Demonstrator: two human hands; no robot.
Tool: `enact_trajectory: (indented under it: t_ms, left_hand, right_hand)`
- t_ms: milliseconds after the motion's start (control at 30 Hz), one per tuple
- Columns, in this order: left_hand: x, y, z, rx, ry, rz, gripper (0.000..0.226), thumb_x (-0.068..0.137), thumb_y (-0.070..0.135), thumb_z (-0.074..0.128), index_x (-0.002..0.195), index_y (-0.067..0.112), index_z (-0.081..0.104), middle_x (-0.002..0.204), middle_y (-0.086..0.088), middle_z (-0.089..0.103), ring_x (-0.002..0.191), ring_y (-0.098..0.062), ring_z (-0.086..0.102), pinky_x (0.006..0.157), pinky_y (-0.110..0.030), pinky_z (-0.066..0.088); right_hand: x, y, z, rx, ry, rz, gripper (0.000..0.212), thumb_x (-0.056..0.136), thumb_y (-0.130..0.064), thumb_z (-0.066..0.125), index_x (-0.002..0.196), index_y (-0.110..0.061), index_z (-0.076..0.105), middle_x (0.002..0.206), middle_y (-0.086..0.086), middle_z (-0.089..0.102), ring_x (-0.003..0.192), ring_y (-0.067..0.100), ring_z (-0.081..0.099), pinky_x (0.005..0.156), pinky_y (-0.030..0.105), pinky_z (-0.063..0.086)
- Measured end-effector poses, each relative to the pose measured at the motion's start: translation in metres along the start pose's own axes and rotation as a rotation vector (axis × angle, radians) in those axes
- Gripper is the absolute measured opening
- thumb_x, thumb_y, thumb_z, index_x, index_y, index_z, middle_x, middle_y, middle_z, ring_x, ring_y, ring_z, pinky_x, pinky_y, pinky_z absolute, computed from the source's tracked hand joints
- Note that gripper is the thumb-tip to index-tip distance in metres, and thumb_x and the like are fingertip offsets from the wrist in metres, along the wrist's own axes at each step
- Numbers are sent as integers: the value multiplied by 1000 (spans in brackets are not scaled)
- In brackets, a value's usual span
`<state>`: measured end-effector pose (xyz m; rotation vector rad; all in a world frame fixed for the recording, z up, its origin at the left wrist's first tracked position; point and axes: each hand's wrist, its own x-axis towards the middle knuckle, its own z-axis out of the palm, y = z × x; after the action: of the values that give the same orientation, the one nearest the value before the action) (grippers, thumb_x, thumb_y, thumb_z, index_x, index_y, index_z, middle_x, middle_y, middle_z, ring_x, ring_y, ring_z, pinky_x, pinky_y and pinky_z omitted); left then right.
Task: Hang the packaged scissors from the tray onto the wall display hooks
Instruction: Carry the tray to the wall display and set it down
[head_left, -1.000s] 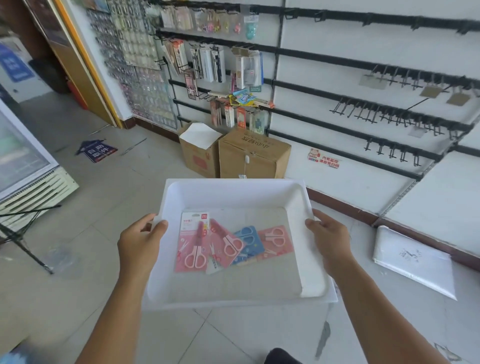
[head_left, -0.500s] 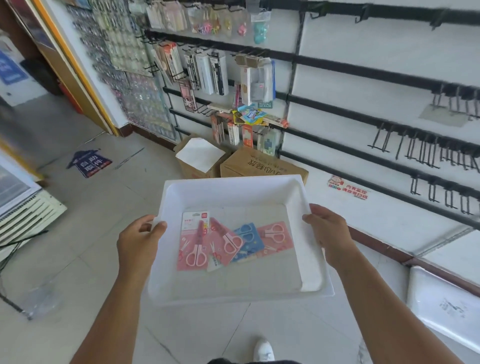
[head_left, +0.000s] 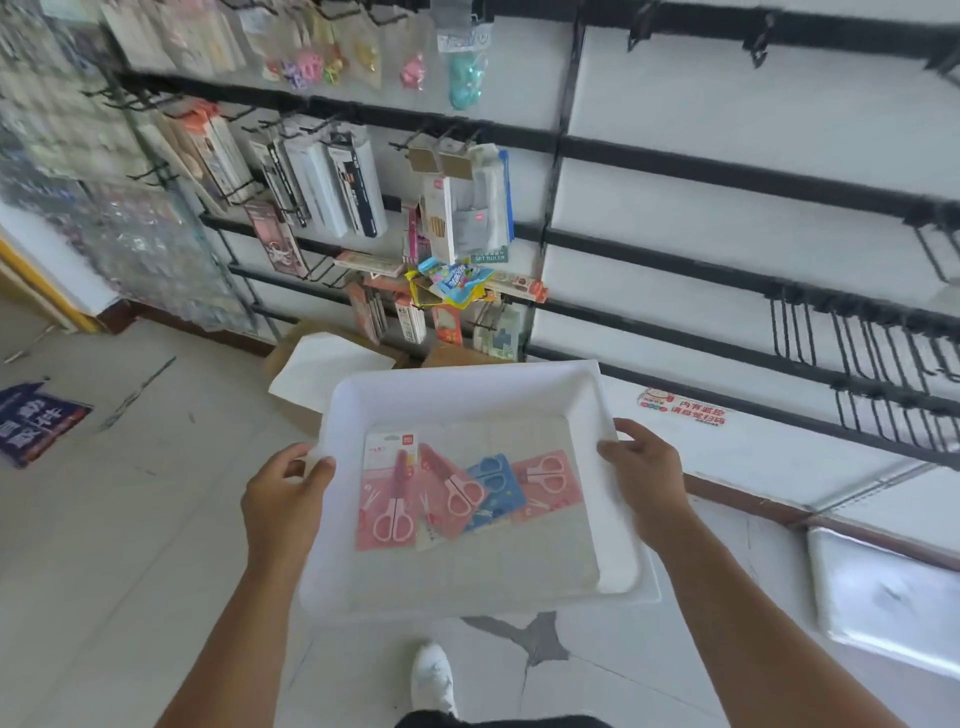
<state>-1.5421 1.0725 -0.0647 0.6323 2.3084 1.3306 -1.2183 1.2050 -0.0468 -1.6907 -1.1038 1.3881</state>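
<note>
I carry a white tray (head_left: 457, 387) in front of me. My left hand (head_left: 283, 501) grips its left rim and my right hand (head_left: 644, 480) grips its right rim. Several packaged scissors lie fanned on the tray floor: a pink pack (head_left: 387, 496) at the left, another pink pack (head_left: 454, 488) overlapping it, a blue pack (head_left: 493, 486), and a pink pack (head_left: 545, 483) at the right. Bare black wall display hooks (head_left: 852, 343) jut from rails on the white wall at the right.
Stationery packs (head_left: 337, 192) hang on the wall's left section. Cardboard boxes (head_left: 447, 356) stand on the floor under them, behind the tray. A white flat package (head_left: 883, 597) leans at the wall base on the right. My white shoe (head_left: 431, 675) shows on the tiled floor.
I have walked closer to the wall, which now fills the view, with the hooks nearer. Both hands keep the same hold on the tray and the scissors have not shifted.
</note>
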Motion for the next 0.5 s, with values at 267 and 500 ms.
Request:
enact_trajectory:
  t_ms: [267,500]
  left_hand:
    - [132,42,44,82,-139,47,37,85,25,72,120,14,69,105,-5,67,99,-28,64,81,-37,51]
    - [190,57,104,176,-222,19,38,86,27,72,121,13,68,106,-4,67,93,-24,61,76,-33,45]
  right_hand:
    - [66,-36,47,61,75,105,26,91,-5,65,95,-30,70,74,0,72,67,21,64,64,30,53]
    - [145,-38,50,55,7,199,36,93,-5,64,126,-20,67,91,9,71,69,20,63,66,34,54]
